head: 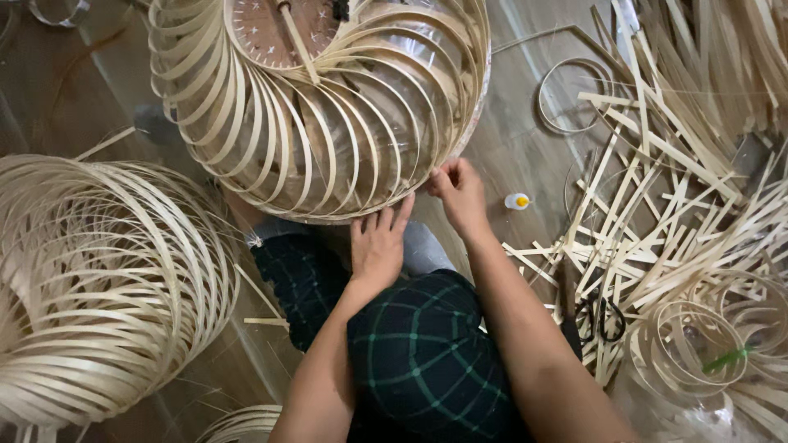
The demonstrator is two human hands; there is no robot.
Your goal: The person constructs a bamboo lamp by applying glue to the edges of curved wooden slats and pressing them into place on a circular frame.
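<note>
Pinching right hand (460,190) and flat left hand (377,246) meet bamboo-strip frame (320,123) rim.

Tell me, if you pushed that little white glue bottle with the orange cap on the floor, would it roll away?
Probably. The little white glue bottle with the orange cap looks round and lies on its side on the smooth wooden floor, so a nudge would likely roll it. It seems small, so likely light. The pale bamboo strips piled nearby might stop it.
</note>
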